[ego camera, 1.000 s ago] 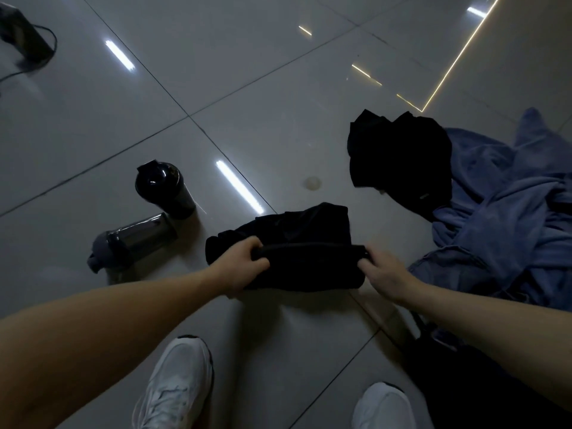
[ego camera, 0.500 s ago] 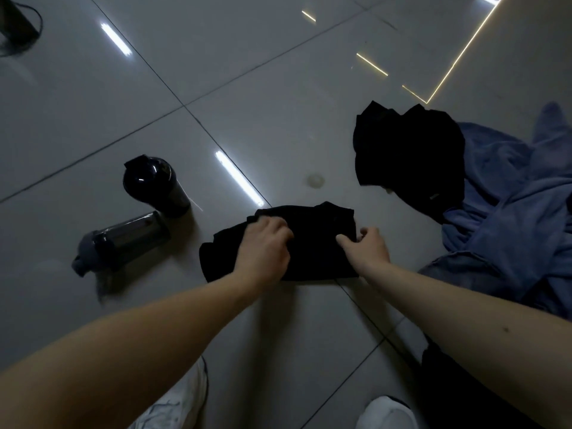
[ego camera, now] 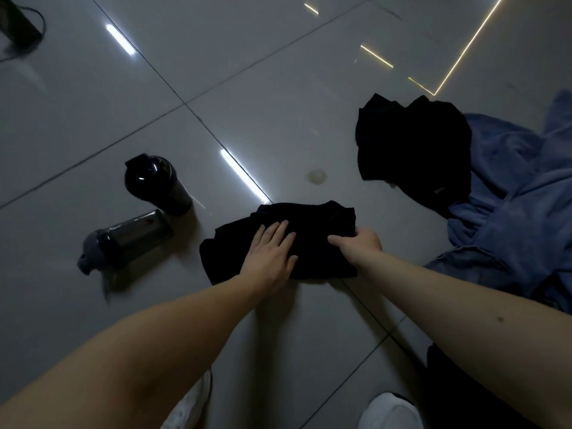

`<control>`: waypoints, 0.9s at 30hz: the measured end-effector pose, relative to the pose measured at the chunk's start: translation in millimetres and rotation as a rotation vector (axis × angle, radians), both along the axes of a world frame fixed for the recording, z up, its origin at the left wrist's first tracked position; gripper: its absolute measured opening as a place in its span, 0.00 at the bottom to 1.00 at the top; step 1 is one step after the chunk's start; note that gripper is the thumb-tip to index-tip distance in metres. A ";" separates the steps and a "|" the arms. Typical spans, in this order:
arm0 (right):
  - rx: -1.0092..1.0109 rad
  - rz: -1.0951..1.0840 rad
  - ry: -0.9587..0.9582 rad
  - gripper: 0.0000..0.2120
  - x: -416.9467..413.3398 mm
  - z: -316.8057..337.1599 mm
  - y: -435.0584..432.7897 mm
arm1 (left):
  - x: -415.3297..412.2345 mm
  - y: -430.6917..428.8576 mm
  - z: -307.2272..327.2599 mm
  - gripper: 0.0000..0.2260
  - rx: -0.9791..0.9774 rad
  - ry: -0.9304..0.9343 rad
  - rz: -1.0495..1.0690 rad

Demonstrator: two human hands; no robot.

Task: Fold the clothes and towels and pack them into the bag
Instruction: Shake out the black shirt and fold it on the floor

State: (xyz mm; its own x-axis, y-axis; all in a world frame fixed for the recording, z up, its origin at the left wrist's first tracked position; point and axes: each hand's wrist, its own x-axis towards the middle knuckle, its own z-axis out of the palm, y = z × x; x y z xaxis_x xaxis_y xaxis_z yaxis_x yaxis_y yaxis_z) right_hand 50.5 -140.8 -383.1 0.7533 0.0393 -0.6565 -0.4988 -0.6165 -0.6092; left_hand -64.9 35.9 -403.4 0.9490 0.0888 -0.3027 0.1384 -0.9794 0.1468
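Note:
A folded black garment (ego camera: 312, 218) lies on the grey tiled floor in front of me. My left hand (ego camera: 272, 255) presses flat on its middle with straight fingers. At the garment's right edge, my right hand (ego camera: 359, 246) grips the cloth with curled fingers. A second black garment (ego camera: 411, 150) lies crumpled farther right, partly on a heap of blue towels or clothes (ego camera: 520, 205). A dark bag (ego camera: 458, 385) shows at the bottom right, mostly hidden by my right arm.
Two dark shaker bottles are on the floor at the left, one upright (ego camera: 154, 181) and one lying down (ego camera: 127, 236). My white shoes (ego camera: 387, 410) are at the bottom edge. A dark device with a cable (ego camera: 18, 29) sits at the top left.
Both hands folded the near edge of the black garment forward. My left hand has since opened flat on top of it, and my right hand moved to its right edge.

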 end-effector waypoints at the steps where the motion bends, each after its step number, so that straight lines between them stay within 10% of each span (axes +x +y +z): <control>1: 0.015 0.011 0.001 0.23 -1.0 1.5 -1.9 | -3.5 -0.4 9.8 0.25 0.014 -0.056 0.042; 5: 0.116 0.034 -0.006 0.22 -5.4 13.6 -12.0 | -27.8 -12.3 37.7 0.17 -0.052 -0.144 0.374; 11: 0.214 0.094 -0.050 0.12 -13.7 27.6 -19.4 | -22.4 -15.0 33.1 0.36 -0.275 -0.010 0.896; 17: 0.055 0.103 -0.041 0.21 -19.8 13.1 -24.8 | 9.0 -1.3 23.3 0.42 -0.179 0.113 1.033; 27: 0.020 0.042 -0.050 0.17 -17.5 -0.8 -23.8 | 22.6 13.2 18.0 0.24 -0.379 0.123 0.932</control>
